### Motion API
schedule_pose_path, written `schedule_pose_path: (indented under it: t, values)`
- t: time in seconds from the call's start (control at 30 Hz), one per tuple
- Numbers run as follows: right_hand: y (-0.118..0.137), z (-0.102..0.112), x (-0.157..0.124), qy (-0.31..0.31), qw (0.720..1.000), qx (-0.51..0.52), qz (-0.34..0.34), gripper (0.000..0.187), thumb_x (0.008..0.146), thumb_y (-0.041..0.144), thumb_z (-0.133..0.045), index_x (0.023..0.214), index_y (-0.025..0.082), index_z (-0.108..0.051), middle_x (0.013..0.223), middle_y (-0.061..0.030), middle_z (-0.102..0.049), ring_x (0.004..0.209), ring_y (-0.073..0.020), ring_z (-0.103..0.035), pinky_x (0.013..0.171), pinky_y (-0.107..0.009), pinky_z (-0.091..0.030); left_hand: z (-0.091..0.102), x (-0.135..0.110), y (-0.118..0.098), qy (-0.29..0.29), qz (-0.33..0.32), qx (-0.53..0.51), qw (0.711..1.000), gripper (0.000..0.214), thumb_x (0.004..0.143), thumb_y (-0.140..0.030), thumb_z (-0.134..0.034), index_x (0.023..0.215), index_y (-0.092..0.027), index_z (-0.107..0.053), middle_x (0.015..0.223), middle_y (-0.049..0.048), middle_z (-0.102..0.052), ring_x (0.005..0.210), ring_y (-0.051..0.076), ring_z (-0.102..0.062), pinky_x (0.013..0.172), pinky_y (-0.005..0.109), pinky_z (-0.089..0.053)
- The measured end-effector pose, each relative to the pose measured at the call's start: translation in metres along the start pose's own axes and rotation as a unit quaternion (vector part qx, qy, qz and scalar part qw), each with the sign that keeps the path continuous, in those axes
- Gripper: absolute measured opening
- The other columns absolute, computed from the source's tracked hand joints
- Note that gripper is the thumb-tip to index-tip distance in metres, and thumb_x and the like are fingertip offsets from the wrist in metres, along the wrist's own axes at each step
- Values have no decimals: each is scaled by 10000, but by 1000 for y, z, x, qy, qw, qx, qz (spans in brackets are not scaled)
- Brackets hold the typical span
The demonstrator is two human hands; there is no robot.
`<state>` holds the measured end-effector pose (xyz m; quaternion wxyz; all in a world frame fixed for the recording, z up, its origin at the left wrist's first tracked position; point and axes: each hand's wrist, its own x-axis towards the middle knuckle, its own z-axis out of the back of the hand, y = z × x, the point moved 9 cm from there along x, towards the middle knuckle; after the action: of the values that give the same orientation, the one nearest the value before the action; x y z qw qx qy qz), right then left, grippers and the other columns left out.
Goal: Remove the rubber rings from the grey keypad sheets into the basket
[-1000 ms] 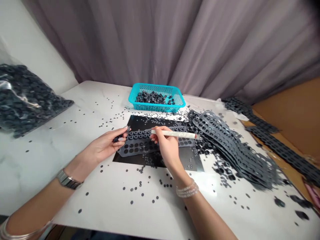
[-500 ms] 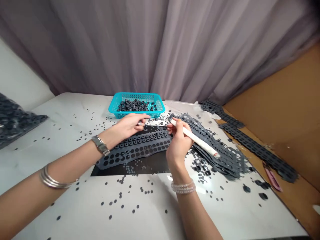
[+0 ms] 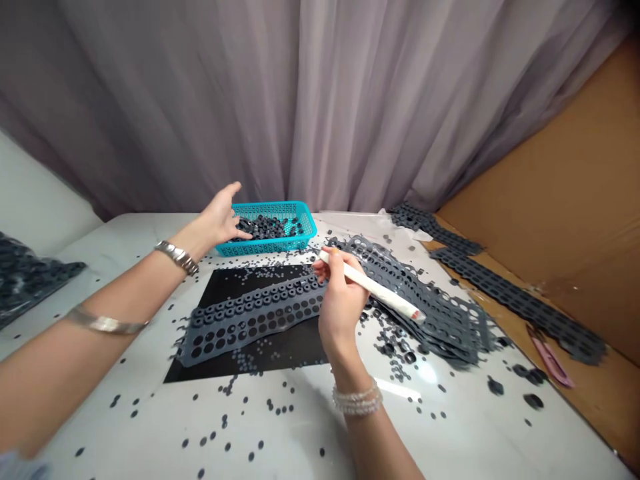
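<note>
My left hand [image 3: 220, 217] hovers with fingers spread over the left end of a teal basket [image 3: 300, 241] that holds small black rubber rings. My right hand [image 3: 340, 293] is closed on a white stick [image 3: 373, 285] that points away to the right. Its fingers rest at the right end of a grey perforated rubber strip [image 3: 250, 319], which lies on a black mat [image 3: 225, 283]. One row of the strip still carries rings; the other rows are open holes.
A heap of punched grey strips [image 3: 430, 300] lies right of the mat. More strips [image 3: 505, 293] rest along the brown cardboard wall. Small black discs litter the white table [image 3: 150, 233]. A bag of black rings [image 3: 25, 280] sits far left, a pink tool [image 3: 550, 357] at right.
My left hand left the strip, reached to the basket and opened. My right hand stayed by the strip's right end with the stick. The camera turned right.
</note>
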<state>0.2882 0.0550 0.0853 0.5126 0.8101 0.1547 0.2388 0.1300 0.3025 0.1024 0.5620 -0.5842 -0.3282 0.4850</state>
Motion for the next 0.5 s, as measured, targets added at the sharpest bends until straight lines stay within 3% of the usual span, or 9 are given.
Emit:
schedule_pose_path:
  t: [0.07, 0.1, 0.17, 0.23, 0.3, 0.4, 0.5]
  values:
    - [-6, 2, 8, 26, 999, -33, -15, 192, 870, 345, -557, 816, 187, -650, 682, 10, -636, 625, -129, -582, 604, -273, -487, -9, -27, 12, 53, -84, 165, 981, 877, 808, -609, -575, 1562, -268, -286, 1637, 155, -267, 1464, 385, -310, 982, 554, -497]
    - [-15, 2, 12, 50, 997, -52, -35, 206, 871, 369, -554, 831, 191, -650, 684, 8, -639, 614, -135, -585, 570, -270, -495, -17, -44, 25, 94, -116, 272, 951, 816, 816, -595, -581, 1525, -244, -382, 1584, 163, -382, 1420, 370, -397, 1026, 534, -471]
    - [-40, 1, 19, 100, 988, -81, -84, 232, 859, 416, -562, 826, 201, -640, 690, 4, -638, 634, -152, -606, 544, -274, -530, -20, -76, 58, 126, -135, 335, 924, 699, 764, -496, -691, 1388, -200, -582, 1477, 162, -531, 1382, 366, -451, 1163, 527, -313]
    - [-63, 2, 23, 121, 983, -99, -98, 252, 845, 458, -581, 816, 211, -624, 728, -3, -649, 688, -160, -623, 549, -269, -556, -24, -107, 80, 126, -218, 465, 849, 695, 842, -494, -590, 1442, -149, -519, 1511, 173, -487, 1416, 351, -410, 1190, 523, -268]
    - [-84, -3, 24, 151, 977, -109, -104, 260, 842, 473, -585, 836, 216, -621, 739, -6, -654, 737, -168, -645, 581, -275, -579, -26, -130, 101, 124, -254, 539, 794, 696, 911, -492, -484, 1503, -130, -424, 1573, 175, -390, 1459, 329, -345, 1193, 509, -273]
    - [-104, -15, 21, 195, 967, -138, -87, 253, 856, 461, -569, 805, 217, -614, 709, 0, -656, 727, -163, -670, 656, -283, -581, -29, -149, 124, 144, -270, 586, 750, 681, 961, -505, -395, 1566, -212, -288, 1640, 123, -248, 1502, 302, -251, 1204, 524, -238]
    - [-104, -18, 24, 206, 958, -193, -41, 270, 871, 461, -541, 770, 218, -605, 680, 3, -663, 698, -162, -673, 706, -286, -556, -30, -158, 137, 180, -287, 596, 728, 606, 988, -497, -352, 1565, -340, -251, 1660, 55, -181, 1511, 290, -225, 1210, 559, -179]
